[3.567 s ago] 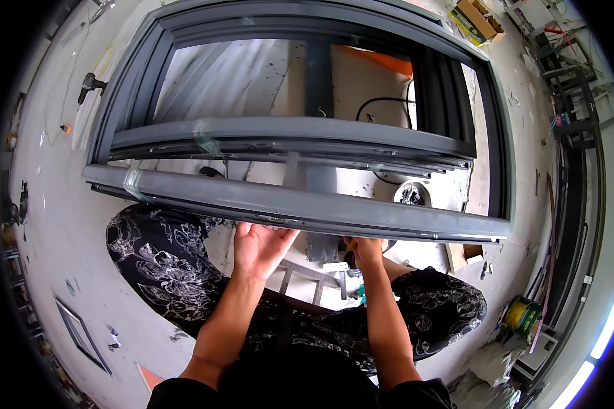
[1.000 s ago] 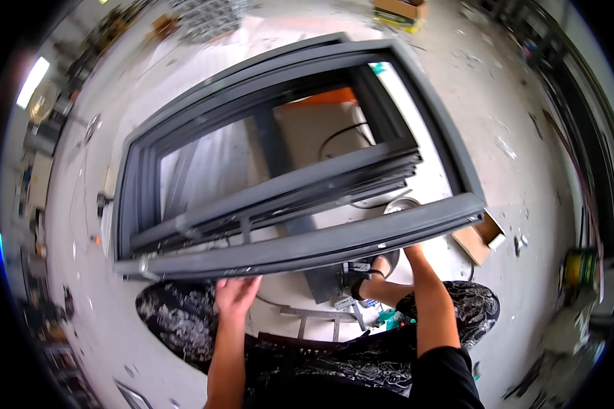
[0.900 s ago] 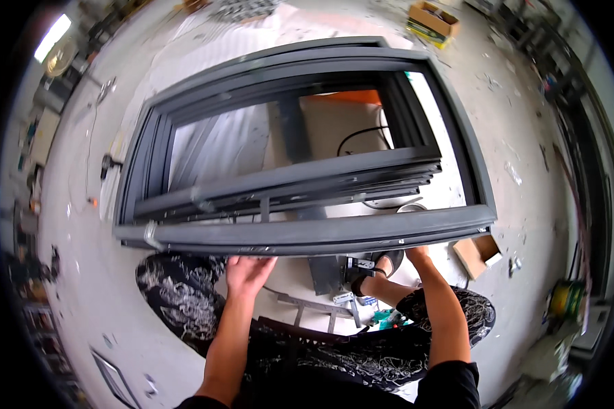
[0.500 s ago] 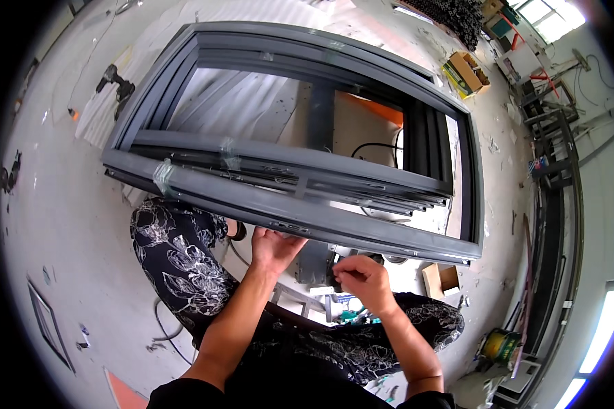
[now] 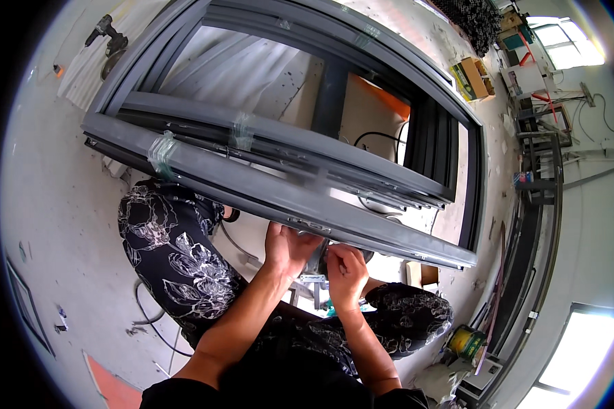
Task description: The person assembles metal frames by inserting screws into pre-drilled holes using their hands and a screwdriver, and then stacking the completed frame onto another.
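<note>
While my left hand (image 5: 291, 251) reaches under the near bar (image 5: 320, 213) of the grey frame (image 5: 245, 185), its fingertips hidden so that I cannot tell whether they grip, my right hand (image 5: 346, 270) sits just beside it, fingers curled in toward the thumb, and whether they pinch anything I cannot tell; the frame lies before me, its bar passing my left knee (image 5: 143, 215), greenish tape (image 5: 162, 155) wrapped round it. Beyond its far right corner stands an open cardboard box (image 5: 472, 80), contents too small to name; near the bar's right end is a smaller box (image 5: 415, 275), its inside shadowed.
</note>
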Available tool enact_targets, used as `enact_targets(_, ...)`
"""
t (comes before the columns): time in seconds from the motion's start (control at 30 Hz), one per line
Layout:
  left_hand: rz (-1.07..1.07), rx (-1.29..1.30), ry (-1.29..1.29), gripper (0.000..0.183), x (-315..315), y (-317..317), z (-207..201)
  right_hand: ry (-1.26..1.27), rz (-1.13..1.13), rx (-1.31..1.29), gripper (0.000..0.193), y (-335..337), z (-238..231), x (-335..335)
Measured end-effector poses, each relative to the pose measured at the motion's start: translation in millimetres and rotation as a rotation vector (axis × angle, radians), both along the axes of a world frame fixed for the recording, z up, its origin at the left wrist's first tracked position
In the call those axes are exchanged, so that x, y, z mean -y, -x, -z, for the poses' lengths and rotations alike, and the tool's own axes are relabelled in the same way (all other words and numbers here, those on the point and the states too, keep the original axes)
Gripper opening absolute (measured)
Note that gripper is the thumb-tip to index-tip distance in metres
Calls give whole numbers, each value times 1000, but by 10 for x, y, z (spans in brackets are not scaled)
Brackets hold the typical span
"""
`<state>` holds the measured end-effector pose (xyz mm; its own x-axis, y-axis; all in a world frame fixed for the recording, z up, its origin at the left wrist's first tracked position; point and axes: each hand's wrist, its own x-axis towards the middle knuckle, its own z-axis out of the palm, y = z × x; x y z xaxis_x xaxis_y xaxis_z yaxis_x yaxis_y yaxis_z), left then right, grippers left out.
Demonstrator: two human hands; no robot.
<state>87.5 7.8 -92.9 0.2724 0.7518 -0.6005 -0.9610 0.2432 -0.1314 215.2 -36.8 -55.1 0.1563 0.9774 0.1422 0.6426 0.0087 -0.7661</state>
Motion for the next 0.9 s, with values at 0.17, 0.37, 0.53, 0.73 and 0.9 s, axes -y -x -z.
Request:
enact_targets(0.17, 12, 8, -3, 47, 11, 10, 87, 129, -26, -193, 9, 109, 107, 10)
enact_targets(0.37, 1, 25, 5, 50, -9, 31, 8, 397, 73, -328, 12, -509, 1175, 156)
enact_targets(0.53, 36, 80, -70, 44, -13, 45, 29, 714, 291, -309, 22, -1521, 1971, 210)
enact_targets(0.73, 103, 102, -201, 45, -64, 108, 86, 463, 12, 413, 31, -1680, 2521, 21)
enact_targets(0.9, 114, -15, -96, 45, -93, 162, -63, 145, -229, 223, 32, -496, 2808, -122)
